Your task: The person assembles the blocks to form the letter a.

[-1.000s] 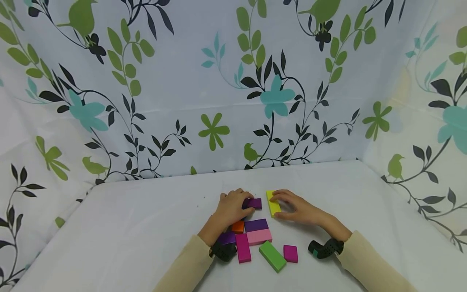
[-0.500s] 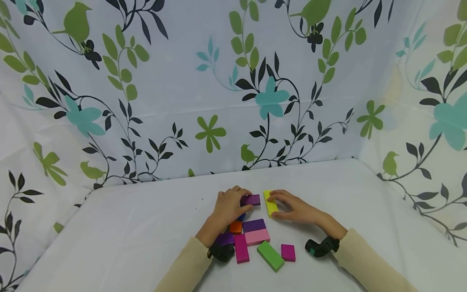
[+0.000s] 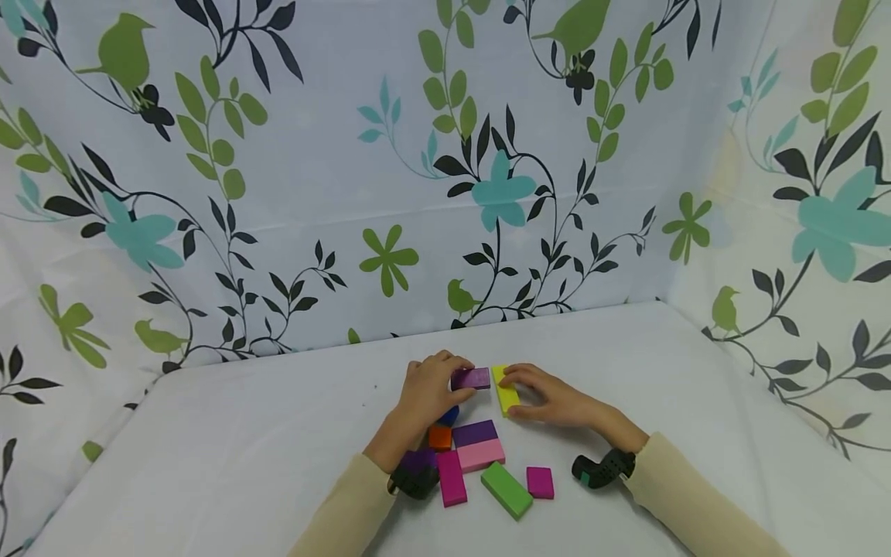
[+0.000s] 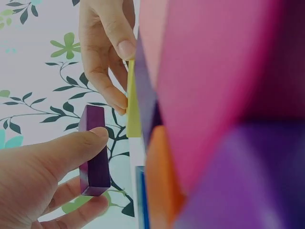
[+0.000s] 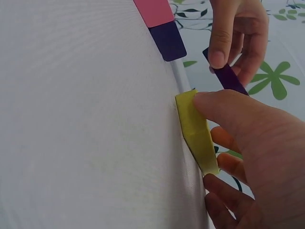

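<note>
My left hand (image 3: 428, 389) pinches a purple rectangular block (image 3: 475, 378) between thumb and fingers. In the left wrist view that purple block (image 4: 95, 150) is held off the table, the thumb on its near face. My right hand (image 3: 550, 396) grips a yellow block (image 3: 506, 391) lying just right of the purple one. Seen from the right wrist, the thumb is on one end of the yellow block (image 5: 196, 131) and the fingers are along its far side. A blue block (image 3: 448, 416), partly hidden by the left hand, and an orange block (image 3: 440, 438) lie below the left palm.
Nearer the body are a dark purple block (image 3: 476, 433) against a pink block (image 3: 481, 456), a magenta block (image 3: 452, 479), a green block (image 3: 506, 490) and a small magenta square (image 3: 540, 483). Another purple block (image 3: 420, 459) is partly behind the left wrist camera. Patterned cloth (image 3: 313, 193) hangs behind the table.
The purple block in my left hand has risen and tilted a little, and its gap to the yellow block has narrowed. The whole head view has shifted, moving the scene left.
</note>
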{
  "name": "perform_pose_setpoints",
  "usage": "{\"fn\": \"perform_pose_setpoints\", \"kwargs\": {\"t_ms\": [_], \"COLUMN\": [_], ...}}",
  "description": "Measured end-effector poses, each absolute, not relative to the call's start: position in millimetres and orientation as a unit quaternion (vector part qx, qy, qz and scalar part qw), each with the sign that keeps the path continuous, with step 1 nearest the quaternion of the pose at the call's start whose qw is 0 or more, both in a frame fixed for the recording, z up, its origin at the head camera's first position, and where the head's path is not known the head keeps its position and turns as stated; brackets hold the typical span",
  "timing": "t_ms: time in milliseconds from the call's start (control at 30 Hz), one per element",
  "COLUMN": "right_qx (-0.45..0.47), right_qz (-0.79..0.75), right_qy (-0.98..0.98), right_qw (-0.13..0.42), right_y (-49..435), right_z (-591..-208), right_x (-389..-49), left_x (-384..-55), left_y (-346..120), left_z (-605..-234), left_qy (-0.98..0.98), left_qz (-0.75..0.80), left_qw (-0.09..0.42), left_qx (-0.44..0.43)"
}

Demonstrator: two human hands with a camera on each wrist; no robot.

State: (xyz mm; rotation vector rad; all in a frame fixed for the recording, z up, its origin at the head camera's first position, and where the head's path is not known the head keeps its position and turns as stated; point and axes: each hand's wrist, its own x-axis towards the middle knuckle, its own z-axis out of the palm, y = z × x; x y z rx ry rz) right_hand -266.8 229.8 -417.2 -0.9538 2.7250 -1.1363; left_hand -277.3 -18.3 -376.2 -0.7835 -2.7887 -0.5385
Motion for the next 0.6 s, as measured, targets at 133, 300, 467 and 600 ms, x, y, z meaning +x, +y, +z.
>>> {"fn": "perform_pose_setpoints", "kwargs": {"t_ms": [133,300,467,600], "right_qx": [-0.31,-0.313,-0.312,-0.311], "right_qz": [-0.365,-0.366,-0.37,-0.373], "right_qy": [0.878,0.876,0.875,0.874], "right_qw": [0.017,0.014,0.022,0.025], "right_y": [231,232,232,232], "right_z": [-417,-416,-417,-418], "right_x": [-269,-270,-269,-268], "left_x": [-281,-285,-286,-290], "left_y": [-14,-8,-5,-2], "left_z": [-372,-369,-370,-372], "left_qy": [-0.942,-0.942,-0.938,-0.937], "left_qz": [-0.175,-0.171,-0.18,-0.184], "left_qw": [0.098,0.093,0.091,0.087], "left_qx": [-0.27,-0.275,-0.281,-0.283]}}
